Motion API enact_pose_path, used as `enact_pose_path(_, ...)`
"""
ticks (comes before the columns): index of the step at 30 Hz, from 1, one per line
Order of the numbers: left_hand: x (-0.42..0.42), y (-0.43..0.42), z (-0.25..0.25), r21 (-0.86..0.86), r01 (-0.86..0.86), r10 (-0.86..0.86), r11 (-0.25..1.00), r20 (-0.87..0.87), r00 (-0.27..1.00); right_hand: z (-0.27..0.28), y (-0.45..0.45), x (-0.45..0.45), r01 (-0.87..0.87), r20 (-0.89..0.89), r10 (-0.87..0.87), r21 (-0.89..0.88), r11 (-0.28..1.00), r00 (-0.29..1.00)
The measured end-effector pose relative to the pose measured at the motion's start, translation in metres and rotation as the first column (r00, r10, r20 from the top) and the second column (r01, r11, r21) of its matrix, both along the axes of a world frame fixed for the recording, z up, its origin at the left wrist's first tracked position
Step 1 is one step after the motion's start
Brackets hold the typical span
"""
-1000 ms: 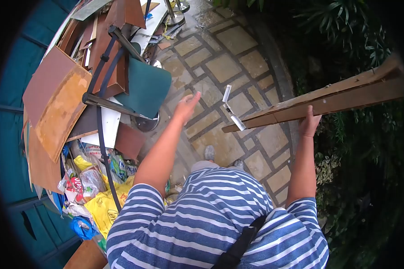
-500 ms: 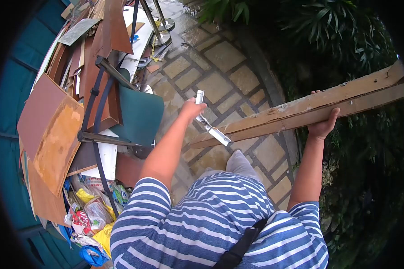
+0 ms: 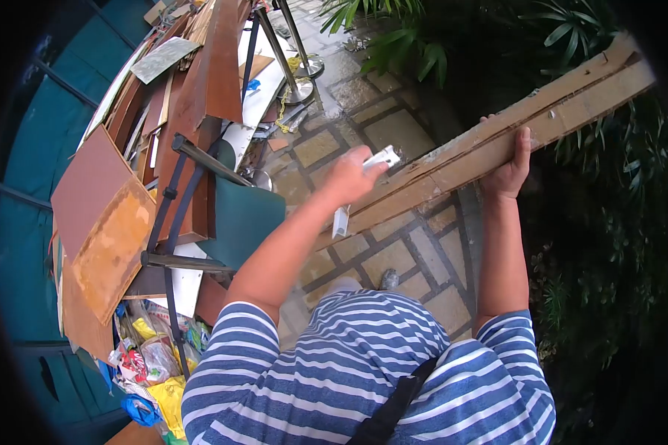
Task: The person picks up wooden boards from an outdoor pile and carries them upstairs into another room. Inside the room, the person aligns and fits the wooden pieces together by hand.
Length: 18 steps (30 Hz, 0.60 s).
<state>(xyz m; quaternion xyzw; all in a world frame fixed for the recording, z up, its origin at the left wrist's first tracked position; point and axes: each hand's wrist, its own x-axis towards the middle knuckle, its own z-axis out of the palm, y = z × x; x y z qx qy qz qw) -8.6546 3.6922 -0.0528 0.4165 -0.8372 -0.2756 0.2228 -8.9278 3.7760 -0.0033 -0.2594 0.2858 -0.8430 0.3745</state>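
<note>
My left hand [image 3: 352,178] is closed around the middle of a short white channel-shaped strip [image 3: 382,159]. One end sticks out above my fingers and the other points down below them; the middle is hidden in my fist. A long, rough wooden plank [image 3: 453,172], split or doubled along its length, slants up to the right. My right hand [image 3: 506,167] grips it from below, with the thumb on the near face and fingertips showing over the far edge. The strip is close to the plank's lower part; I cannot tell whether they touch.
On the left, boards and broken panels [image 3: 96,200] are piled beside a teal wall [image 3: 22,259]. A teal chair [image 3: 245,215], barrier posts [image 3: 282,59] with black belts, and plastic bags [image 3: 159,363] stand or lie there. Plants [image 3: 594,297] border the stone paving [image 3: 393,133] on the right.
My left hand has moved up and right with the strip, closer to the plank. My right hand has shifted up and slightly left, tilting the plank more steeply. The view has shifted too.
</note>
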Motion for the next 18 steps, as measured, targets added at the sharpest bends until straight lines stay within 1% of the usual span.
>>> enact_pose_path(1, -0.012, -0.002, 0.006, -0.074, 0.006, -0.004, 0.997, 0.024, 1.000, 0.003, -0.026, -0.001, -0.014, -0.017, 0.014, -0.020, 1.000, 1.000)
enact_pose_path(2, -0.014, -0.017, 0.008, -0.002, -0.027, 0.027, 1.000, 0.024, 0.999, 0.003, -0.050, -0.003, -0.031, -0.034, 0.030, -0.039, 0.999, 0.999)
enact_pose_path(4, -0.008, -0.053, 0.005, 0.145, -0.088, 0.082, 0.985, 0.042, 0.996, 0.006, -0.092, -0.006, -0.117, -0.032, 0.116, -0.035, 0.993, 0.993)
enact_pose_path(6, -0.004, -0.086, -0.005, 0.195, -0.112, 0.082, 0.974, 0.155, 0.984, -0.014, -0.134, -0.005, -0.202, -0.028, 0.201, -0.006, 0.979, 0.979)
enact_pose_path(8, 0.000, -0.128, -0.013, 0.247, -0.134, 0.077, 0.960, 0.227, 0.971, -0.032, -0.181, 0.002, -0.227, -0.089, 0.227, 0.005, 0.974, 0.970)
enact_pose_path(9, 0.002, -0.145, -0.023, 0.263, -0.171, 0.111, 0.949, 0.229, 0.967, -0.038, -0.204, 0.007, -0.238, -0.117, 0.237, 0.008, 0.971, 0.964)
enact_pose_path(11, 0.007, -0.184, -0.049, 0.287, -0.235, 0.169, 0.929, 0.235, 0.957, -0.044, -0.251, 0.023, -0.238, -0.190, 0.236, 0.016, 0.971, 0.953)
enact_pose_path(14, 0.018, -0.251, -0.085, 0.253, -0.243, 0.199, 0.936, 0.190, 0.961, -0.043, -0.326, 0.046, -0.195, -0.300, 0.191, 0.017, 0.981, 0.935)
enact_pose_path(15, 0.020, -0.272, -0.079, 0.293, -0.238, 0.187, 0.926, 0.192, 0.963, -0.041, -0.356, 0.051, -0.162, -0.294, 0.162, 0.026, 0.986, 0.942)
enact_pose_path(18, 0.029, -0.335, -0.063, 0.285, -0.270, 0.247, 0.920, 0.116, 0.962, -0.035, -0.435, 0.063, -0.100, -0.310, 0.124, 0.091, 0.991, 0.943)
